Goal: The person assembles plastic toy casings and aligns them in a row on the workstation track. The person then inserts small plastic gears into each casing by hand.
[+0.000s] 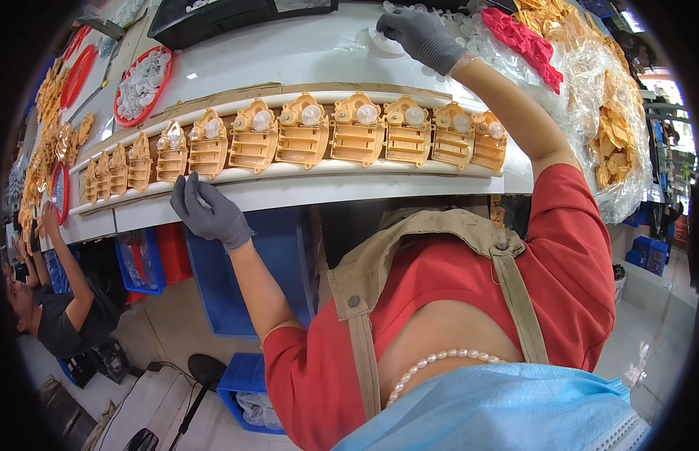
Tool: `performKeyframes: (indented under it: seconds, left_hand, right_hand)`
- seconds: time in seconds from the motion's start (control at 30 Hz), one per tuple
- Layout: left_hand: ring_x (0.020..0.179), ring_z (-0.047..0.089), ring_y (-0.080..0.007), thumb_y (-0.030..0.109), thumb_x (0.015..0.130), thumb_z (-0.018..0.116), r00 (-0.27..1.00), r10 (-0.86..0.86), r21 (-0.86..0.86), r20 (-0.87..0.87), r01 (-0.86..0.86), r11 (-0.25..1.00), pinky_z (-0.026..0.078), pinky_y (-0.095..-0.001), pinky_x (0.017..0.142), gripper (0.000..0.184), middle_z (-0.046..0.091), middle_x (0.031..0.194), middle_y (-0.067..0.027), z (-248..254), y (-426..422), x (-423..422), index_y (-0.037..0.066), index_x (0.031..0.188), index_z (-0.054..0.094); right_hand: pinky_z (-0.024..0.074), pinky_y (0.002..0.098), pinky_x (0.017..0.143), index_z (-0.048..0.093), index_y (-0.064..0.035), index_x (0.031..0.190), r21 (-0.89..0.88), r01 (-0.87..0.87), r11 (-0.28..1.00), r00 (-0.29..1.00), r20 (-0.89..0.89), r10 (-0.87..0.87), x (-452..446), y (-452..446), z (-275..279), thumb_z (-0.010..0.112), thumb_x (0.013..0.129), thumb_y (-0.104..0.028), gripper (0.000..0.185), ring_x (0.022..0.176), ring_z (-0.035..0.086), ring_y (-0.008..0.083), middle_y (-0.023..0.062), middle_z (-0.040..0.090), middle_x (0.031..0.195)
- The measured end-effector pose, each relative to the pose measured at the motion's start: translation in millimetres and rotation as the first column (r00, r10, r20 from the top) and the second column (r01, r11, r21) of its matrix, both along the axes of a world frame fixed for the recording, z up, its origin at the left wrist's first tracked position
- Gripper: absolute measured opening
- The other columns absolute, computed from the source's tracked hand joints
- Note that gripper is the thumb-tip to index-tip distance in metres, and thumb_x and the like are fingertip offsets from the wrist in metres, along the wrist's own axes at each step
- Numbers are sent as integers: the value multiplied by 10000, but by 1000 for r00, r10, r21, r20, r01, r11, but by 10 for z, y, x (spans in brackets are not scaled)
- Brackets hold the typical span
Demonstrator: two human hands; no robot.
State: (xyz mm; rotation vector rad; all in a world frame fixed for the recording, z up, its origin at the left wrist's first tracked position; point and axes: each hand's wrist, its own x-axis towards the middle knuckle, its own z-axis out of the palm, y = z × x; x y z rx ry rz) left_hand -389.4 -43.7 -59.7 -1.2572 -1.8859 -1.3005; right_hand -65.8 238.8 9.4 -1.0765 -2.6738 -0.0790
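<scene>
My left hand, in a grey glove, is at the table's front edge, just below the row of orange plastic housings. Its fingers are apart and hold nothing I can see. The housings stand side by side between two white rails, most with a round translucent disc near the top. Farther back on the right, my right hand, also gloved, reaches to the white translucent parts on the table. Its fingers are bent down over them, and what they hold, if anything, is hidden.
A red-rimmed basket of white parts stands at the back left, a black tray behind the row. Plastic-wrapped orange parts and a pink cloth lie right. A co-worker sits far left. Blue bins are below the table.
</scene>
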Motion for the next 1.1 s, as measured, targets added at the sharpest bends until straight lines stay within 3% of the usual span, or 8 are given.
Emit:
performKeyframes:
  seconds: [0.17,0.33,0.5,0.73,0.97,1.03,1.07,1.1]
  left_hand:
    - [963,618,-346,-75,841,568,1000,-8,6,18,8,1000,519,-421,815,154,622,1034,-222,11,14,22,-71,962,663]
    - [960,617,-350,-74,845,561,999,-14,1,34,14,1000,514,-423,823,160,623,1035,-220,-5,4,3,-65,966,666]
    - [957,611,-353,-55,848,567,998,-23,-4,59,23,1000,508,-423,820,161,619,1042,-218,-25,37,-13,-55,973,668]
    - [1003,622,-331,-2,848,614,997,-43,-20,70,45,999,498,-397,869,204,648,1056,-188,87,-68,-21,3,1042,680]
    - [1154,521,-385,337,899,603,972,218,-188,-85,-231,955,376,-551,978,403,565,1233,-185,22,-7,-769,63,1193,600]
    - [1202,491,-400,480,916,549,945,285,-331,-162,-324,886,331,-592,1013,523,529,1300,-183,-78,54,-867,71,1240,568]
    - [1235,457,-424,566,918,490,940,287,-379,-186,-338,862,317,-598,1032,602,489,1346,-192,-80,61,-865,71,1254,559]
    - [1231,456,-426,559,917,497,943,276,-379,-187,-329,865,319,-598,1029,596,491,1341,-196,-67,65,-852,72,1255,559]
  right_hand:
    - [518,289,743,675,-48,1015,-440,118,890,952,-204,-227,121,123,-203,662,888,-160,170,772,652,160,46,695,861]
    - [461,227,592,661,-54,1009,-824,-357,440,645,-558,-522,294,349,-318,699,875,-191,195,731,619,88,9,683,883]
    - [445,177,540,554,-50,1197,-633,-773,-49,485,-540,-688,415,228,-24,617,933,-153,290,785,607,81,24,660,1007]
    - [525,200,668,535,-56,1193,-464,-798,-385,603,-638,-480,-306,112,187,605,939,-159,283,886,616,100,42,644,1068]
    - [493,173,655,592,-52,1201,-747,-611,-263,791,-587,-169,-2257,-141,101,605,951,-254,321,834,604,49,-8,649,1014]
    - [442,169,615,680,-80,1066,-713,-694,96,718,-678,158,-2778,-291,35,639,926,-246,221,841,590,52,-10,654,948]
    - [408,179,582,696,-92,1034,-834,-550,-40,833,-544,-104,-3044,-476,230,693,881,-266,232,770,548,60,-10,636,887]
    - [390,191,564,697,-94,1000,-860,-508,38,855,-510,-93,-3300,-534,205,708,865,-273,225,725,520,67,-12,616,852]
